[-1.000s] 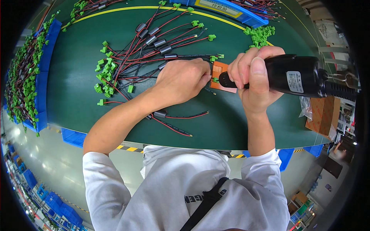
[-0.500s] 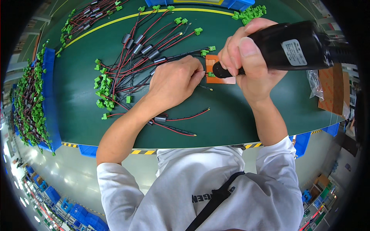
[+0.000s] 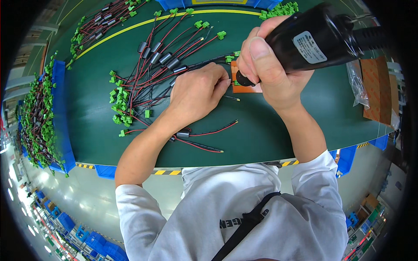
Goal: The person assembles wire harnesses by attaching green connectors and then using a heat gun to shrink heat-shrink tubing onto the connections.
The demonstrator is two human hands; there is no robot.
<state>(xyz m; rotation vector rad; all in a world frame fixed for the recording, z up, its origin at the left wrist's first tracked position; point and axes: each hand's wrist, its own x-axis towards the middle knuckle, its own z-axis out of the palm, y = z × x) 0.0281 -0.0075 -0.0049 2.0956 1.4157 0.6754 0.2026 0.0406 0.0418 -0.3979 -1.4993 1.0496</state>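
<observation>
My right hand (image 3: 278,71) is wrapped round a black electric screwdriver (image 3: 333,41), held slanting with its rounded nose down at the left. That nose sits over a small green terminal connector (image 3: 236,82) on a copper-orange block (image 3: 249,90); the bit's tip is hidden. Beside the block, my left hand (image 3: 196,89) rests on the table with thumb and forefinger pinched together on a wire at the connector; most of the wire is covered by the fingers. Under and around this hand lie red-and-black wire harnesses (image 3: 156,58) with grey cylindrical cores and green connectors.
A blue bin (image 3: 63,117) heaped with harnesses stands at the left edge. More harnesses (image 3: 104,19) lie at the back left beyond a yellow line. Loose green connectors (image 3: 281,9) are piled at the back right. Brown cardboard (image 3: 374,89) and a clear plastic bag (image 3: 357,85) lie at the right.
The screwdriver and my right hand have shifted slightly left, and the tool leans a little differently. My left hand keeps its pinch beside the block. The whole view has moved slightly.
</observation>
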